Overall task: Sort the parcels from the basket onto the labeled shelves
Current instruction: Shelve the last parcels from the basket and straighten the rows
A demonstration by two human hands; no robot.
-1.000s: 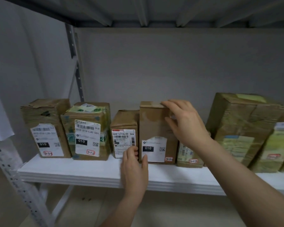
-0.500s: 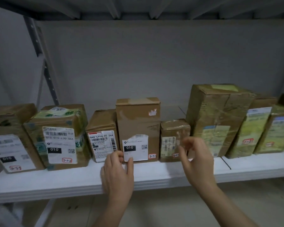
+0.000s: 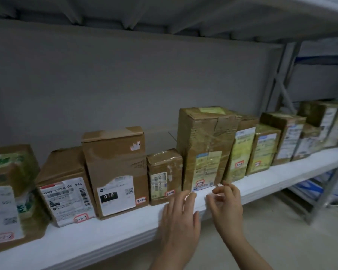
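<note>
The tall parcel [image 3: 205, 151] stands upright on the white shelf [image 3: 109, 232], wrapped in clear glossy tape with creased, dented cardboard near its top. It looks stiff enough to hold shape but slick where the tape runs, and its height over a narrow base suggests it could tip if pushed high up. A sound hold would be across both side faces low down, or 1 hand under the front bottom edge. Just left of it sits a small taped parcel [image 3: 164, 176] marked 3-1-5, then a plain brown box [image 3: 115, 172] labelled 010. The left hand [image 3: 180, 221] hovers with fingers spread, its grip loose and holding nothing. The right hand [image 3: 226, 203] has fingers lightly curled near the tall parcel's bottom corner, also holding nothing.
</note>
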